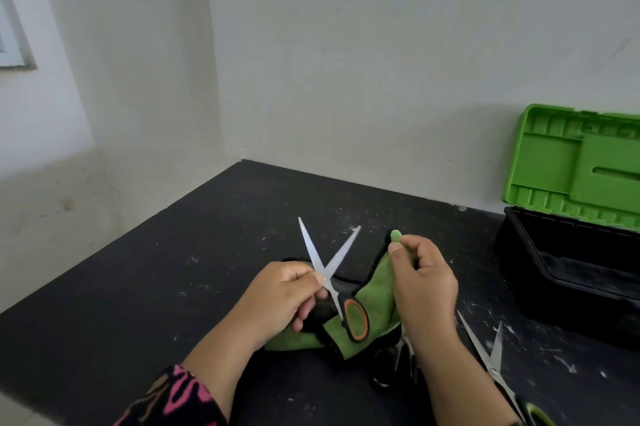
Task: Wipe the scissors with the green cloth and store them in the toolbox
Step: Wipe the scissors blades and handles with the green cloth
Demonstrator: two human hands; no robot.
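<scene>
Two hands busy. My left hand (284, 294) pinched the scissors (343, 250) at the pivot, blades splayed above it so both faces were wipeable. My right hand (422, 287) pinched a corner of the green cloth (377, 283), the rest draped under the handles. The toolbox (554, 301) sat open, well right of both grips.

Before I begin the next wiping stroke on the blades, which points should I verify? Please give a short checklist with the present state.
1. The left hand holds the scissors: ok, pinched near the pivot.
2. The blades are spread for wiping: ok, crossed like an X.
3. The right hand holds the green cloth: ok, cloth caps one fingertip.
4. Cloth touches a blade: not ok, they are apart.
5. The toolbox is open: ok, lid raised.
6. Blades clean: cannot tell.
</scene>
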